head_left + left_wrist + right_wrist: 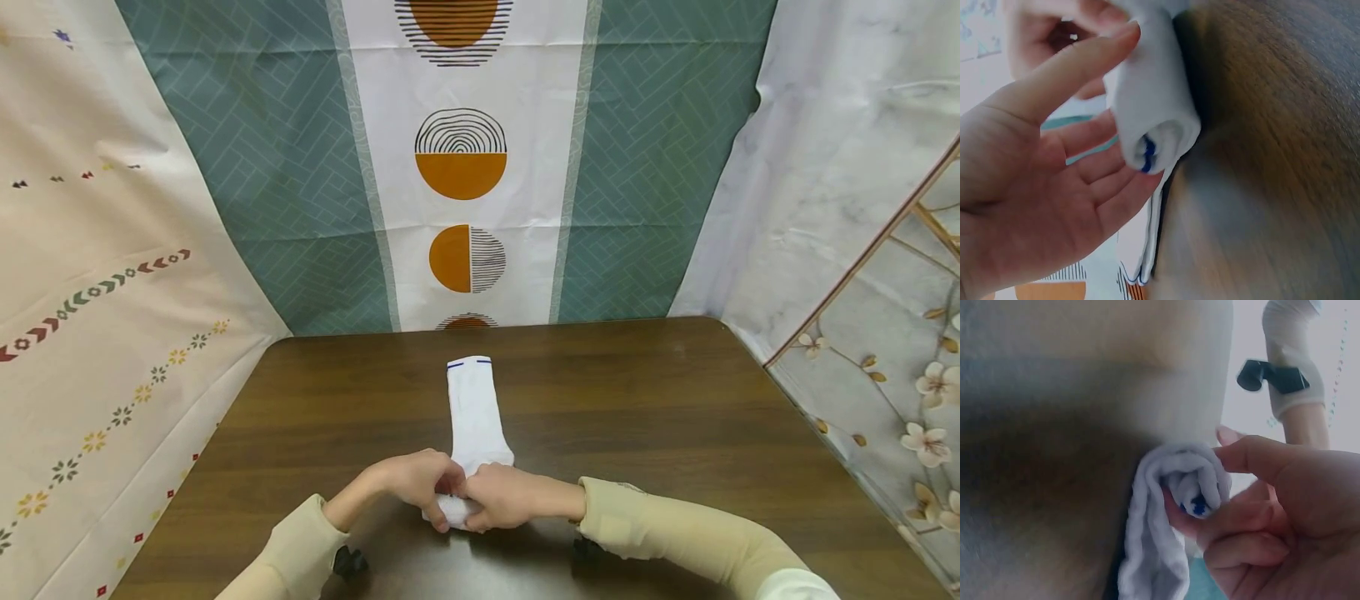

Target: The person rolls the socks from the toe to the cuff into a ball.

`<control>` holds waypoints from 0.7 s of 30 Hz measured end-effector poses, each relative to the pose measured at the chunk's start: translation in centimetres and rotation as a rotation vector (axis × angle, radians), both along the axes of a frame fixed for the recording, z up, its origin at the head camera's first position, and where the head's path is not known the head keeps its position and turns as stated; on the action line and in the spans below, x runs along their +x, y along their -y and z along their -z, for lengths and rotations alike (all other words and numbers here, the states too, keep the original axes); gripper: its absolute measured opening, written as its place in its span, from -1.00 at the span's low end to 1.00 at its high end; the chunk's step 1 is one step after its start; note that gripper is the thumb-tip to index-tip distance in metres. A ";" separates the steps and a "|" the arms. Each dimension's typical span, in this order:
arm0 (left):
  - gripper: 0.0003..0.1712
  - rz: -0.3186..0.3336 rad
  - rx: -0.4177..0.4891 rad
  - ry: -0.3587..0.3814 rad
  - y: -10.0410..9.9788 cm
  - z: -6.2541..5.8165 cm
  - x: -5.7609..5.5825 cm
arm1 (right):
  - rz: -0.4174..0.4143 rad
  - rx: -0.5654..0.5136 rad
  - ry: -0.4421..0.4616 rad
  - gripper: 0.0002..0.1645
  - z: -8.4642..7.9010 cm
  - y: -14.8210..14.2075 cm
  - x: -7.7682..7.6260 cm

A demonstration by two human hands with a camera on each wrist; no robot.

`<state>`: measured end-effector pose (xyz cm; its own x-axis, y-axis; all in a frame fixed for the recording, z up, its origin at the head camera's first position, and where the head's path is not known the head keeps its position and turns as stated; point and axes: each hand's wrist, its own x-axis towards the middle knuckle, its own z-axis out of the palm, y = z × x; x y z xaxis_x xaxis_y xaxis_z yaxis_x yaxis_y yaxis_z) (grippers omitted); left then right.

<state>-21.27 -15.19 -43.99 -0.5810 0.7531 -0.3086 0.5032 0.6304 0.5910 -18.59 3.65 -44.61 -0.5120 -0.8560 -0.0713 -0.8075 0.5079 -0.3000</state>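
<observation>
A pair of white socks [476, 412] with blue lines at the cuff lies lengthwise on the table, its near part rolled into a thick roll [453, 510]. My left hand [416, 483] holds the left end of this roll, thumb on the near side and fingers beyond it. At the right end, my right hand [510, 497] pinches the roll [1182, 456], with a finger at its spiral end. Blue cuff stripe shows in the core of the roll [1160, 94]. Beyond the hands the flat layers stretch away, stacked, with two blue-edged cuffs in the left wrist view.
The brown wooden table [637, 400] has rounded far corners. Behind it hangs a green and white cloth [645, 167] with orange circles. Patterned cloths [90, 317] flank both sides. Small black devices [349, 563] sit under the wrists.
</observation>
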 end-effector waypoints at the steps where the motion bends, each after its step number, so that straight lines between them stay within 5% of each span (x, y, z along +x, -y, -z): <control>1: -0.59 -0.002 -0.003 -0.011 -0.2 0.1 0.1 | -0.006 0.002 0.030 -0.84 -0.1 -0.1 -0.2; 8: -0.59 -0.016 -0.003 -0.071 -1.0 0.5 0.4 | -0.035 0.008 0.259 -0.88 -0.1 -0.6 -2.0; 14: -0.73 -0.066 0.039 -0.036 -0.8 0.8 0.0 | -0.006 0.039 0.435 -0.85 0.0 -0.7 -3.5; 21: -0.79 -0.076 0.060 0.049 -0.9 0.1 -0.5 | 0.096 0.069 0.331 -0.79 -0.5 -0.4 -3.2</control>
<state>-21.73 -14.30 -44.07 -0.6228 0.7253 -0.2935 0.4247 0.6284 0.6517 -21.74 4.07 -44.10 -0.5295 -0.7924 -0.3028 -0.6195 0.6050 -0.5001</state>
